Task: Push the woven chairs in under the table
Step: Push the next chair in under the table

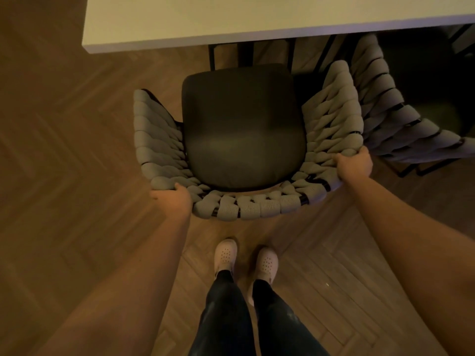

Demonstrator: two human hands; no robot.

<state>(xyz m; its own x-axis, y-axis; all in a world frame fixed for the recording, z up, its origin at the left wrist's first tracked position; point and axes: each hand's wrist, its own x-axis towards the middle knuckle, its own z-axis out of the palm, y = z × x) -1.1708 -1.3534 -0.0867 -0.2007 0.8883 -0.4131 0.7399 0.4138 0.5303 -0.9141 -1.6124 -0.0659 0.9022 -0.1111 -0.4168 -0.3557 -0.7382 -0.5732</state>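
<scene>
A grey woven chair with a dark seat cushion stands in front of me, facing the white table. The front of its seat sits just short of the table's near edge. My left hand grips the woven backrest at its left rear corner. My right hand grips the backrest rim at the right rear. A second woven chair stands close to the right, partly under the table, its side almost touching the first chair's right arm.
Dark table legs show under the tabletop ahead of the seat. My feet in light shoes stand just behind the chair on the herringbone wood floor, which stretches out to the left.
</scene>
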